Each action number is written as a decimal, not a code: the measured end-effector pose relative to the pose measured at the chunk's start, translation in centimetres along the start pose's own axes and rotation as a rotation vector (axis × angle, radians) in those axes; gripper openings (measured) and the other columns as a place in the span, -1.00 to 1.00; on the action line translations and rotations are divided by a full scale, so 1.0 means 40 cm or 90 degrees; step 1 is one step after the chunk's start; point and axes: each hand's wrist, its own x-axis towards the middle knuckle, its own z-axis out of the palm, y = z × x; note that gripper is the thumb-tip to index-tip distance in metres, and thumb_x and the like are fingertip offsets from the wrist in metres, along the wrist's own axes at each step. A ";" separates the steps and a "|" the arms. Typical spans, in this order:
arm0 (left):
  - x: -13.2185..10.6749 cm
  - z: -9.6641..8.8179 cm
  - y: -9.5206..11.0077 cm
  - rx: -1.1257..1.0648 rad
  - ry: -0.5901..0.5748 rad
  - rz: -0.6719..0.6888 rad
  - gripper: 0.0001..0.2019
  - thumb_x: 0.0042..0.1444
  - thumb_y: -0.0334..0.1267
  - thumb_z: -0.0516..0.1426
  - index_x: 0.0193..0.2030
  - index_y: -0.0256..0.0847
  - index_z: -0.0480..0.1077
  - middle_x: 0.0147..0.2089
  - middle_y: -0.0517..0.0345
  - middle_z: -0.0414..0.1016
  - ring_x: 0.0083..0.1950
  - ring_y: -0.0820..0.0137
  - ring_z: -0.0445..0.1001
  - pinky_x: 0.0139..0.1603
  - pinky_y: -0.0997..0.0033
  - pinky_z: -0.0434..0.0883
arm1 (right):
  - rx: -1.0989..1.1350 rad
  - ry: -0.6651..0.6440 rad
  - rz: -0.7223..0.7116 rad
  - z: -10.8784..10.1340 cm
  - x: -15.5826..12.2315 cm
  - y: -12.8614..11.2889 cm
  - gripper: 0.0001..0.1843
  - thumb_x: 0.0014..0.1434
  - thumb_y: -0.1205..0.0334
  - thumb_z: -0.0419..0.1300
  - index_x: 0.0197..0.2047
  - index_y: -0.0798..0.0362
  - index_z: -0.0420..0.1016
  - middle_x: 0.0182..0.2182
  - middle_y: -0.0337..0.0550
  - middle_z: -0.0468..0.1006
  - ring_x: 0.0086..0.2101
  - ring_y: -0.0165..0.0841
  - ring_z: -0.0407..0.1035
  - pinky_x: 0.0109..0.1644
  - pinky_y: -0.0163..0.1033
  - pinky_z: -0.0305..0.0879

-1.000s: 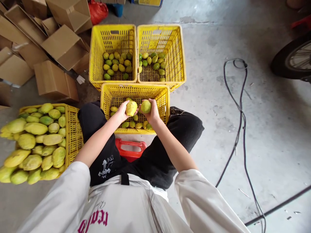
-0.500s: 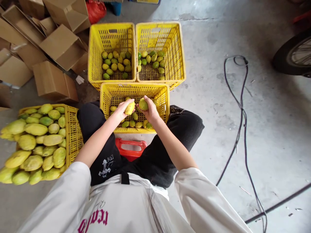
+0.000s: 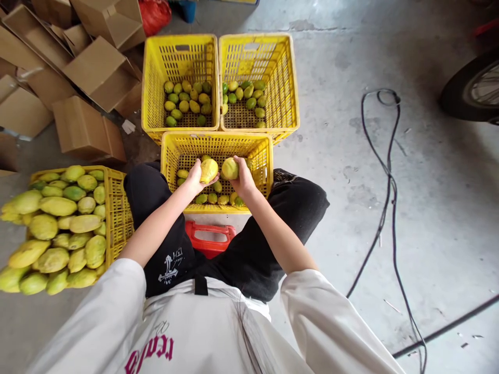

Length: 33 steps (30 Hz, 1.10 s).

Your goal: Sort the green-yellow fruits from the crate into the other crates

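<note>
My left hand [image 3: 196,175] is closed around a yellow papaya [image 3: 209,170], the fruit resting across the palm and fingers with most of its top showing. In my right hand [image 3: 244,179] there is a rounder, yellow-green papaya [image 3: 230,169], gripped from its right side. The two fruits are close together but apart. Both hands are over the near yellow crate [image 3: 266,156], between my knees. Several smaller-looking green and yellow fruits [image 3: 223,200] lie on that crate's floor, some hidden beneath my hands.
Two yellow crates, one far left [image 3: 146,83] and one far right [image 3: 294,88], hold several fruits each. A piled crate [image 3: 117,213] of papayas [image 3: 58,208] stands at my left. Cardboard boxes [image 3: 86,130] lie beyond it. Black cable [image 3: 390,176] and a wheel [image 3: 473,88] are at right.
The yellow papaya in my left hand has turned so that more of it shows, and the fingers have opened beneath it. My right hand has shifted its grip slightly.
</note>
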 end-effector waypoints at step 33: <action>0.026 0.000 -0.001 0.059 -0.041 0.006 -0.43 0.52 0.22 -0.04 -0.15 -0.23 0.54 -0.52 0.06 0.53 -0.56 0.39 0.50 -0.52 0.50 0.42 | -0.030 -0.031 0.063 -0.010 0.002 0.000 -0.59 0.30 -0.24 0.21 -0.20 -0.05 0.47 -0.39 -0.11 0.62 -0.17 -0.11 0.66 -0.22 -0.09 0.67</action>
